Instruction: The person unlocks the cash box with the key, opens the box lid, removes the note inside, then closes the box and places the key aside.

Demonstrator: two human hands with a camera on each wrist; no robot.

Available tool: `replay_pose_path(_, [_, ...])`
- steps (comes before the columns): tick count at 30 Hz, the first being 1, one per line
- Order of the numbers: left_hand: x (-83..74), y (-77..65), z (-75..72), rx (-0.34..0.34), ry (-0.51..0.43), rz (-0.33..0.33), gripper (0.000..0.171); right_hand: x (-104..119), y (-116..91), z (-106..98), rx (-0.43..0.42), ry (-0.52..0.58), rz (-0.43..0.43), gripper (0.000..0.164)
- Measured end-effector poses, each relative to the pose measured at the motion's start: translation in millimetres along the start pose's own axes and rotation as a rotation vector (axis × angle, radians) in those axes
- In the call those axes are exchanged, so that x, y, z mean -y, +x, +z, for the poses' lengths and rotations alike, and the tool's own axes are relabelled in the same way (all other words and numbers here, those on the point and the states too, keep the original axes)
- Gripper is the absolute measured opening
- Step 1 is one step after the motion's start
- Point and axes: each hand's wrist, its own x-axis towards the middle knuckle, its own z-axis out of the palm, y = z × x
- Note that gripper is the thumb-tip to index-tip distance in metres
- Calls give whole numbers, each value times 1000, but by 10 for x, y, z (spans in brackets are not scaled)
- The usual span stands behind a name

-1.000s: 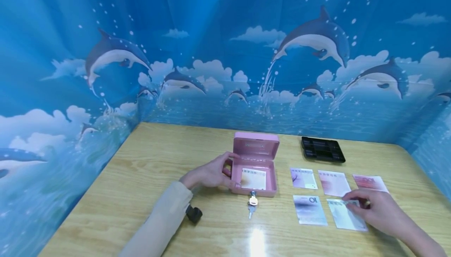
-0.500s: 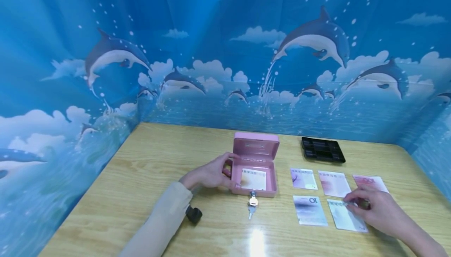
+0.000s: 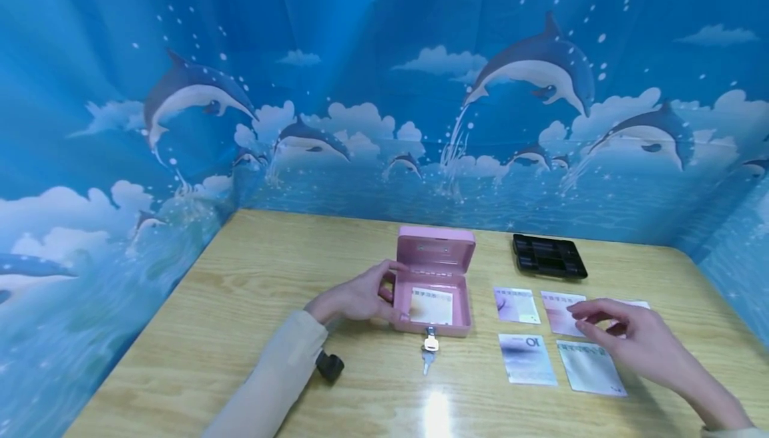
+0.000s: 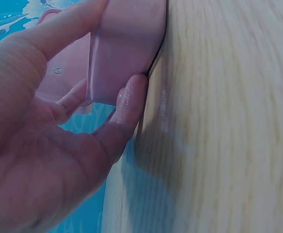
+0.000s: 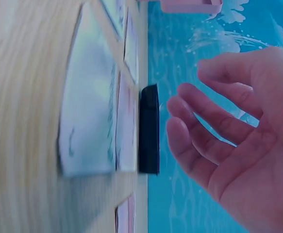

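Observation:
A pink cash box (image 3: 436, 249) stands on the table with its lid up and a yellowish banknote (image 3: 432, 306) lying inside. My left hand (image 3: 362, 296) grips the box's left side, thumb near the front and fingers toward the back, as its wrist view (image 4: 49, 141) also shows. Two keys (image 3: 430, 344) hang at the front lock. My right hand (image 3: 639, 338) hovers, loosely bent and holding nothing, above the banknotes. Below it lies a green banknote (image 3: 591, 368); beside that, one marked 10 (image 3: 529, 359). Behind are a purple banknote (image 3: 515, 305), a pinkish one (image 3: 560, 311) and a red one mostly hidden by the hand.
A black compartment tray (image 3: 549, 256) sits at the back right of the wooden table (image 3: 288, 251). A blue dolphin-print curtain (image 3: 360, 91) hangs behind the table and along its sides. A black object (image 3: 330, 366) is at the left wrist.
My right hand has lifted off the green banknote's top edge and moved up and slightly left, leaving the banknote on the table. The left hand stays on the cash box.

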Motion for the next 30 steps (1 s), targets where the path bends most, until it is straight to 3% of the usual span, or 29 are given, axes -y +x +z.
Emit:
replay_pose_path(10, [-15, -7, 3, -5, -2, -5, 90, 275, 132, 76, 43, 175, -42, 34])
replay_pose_path(17, [-29, -15, 11, -9, 9, -14, 90, 428, 206, 137, 73, 253, -134, 36])
replay_pose_path(30, [-9, 1, -3, 9, -40, 13, 89, 705, 380, 288, 133, 356, -199, 38])
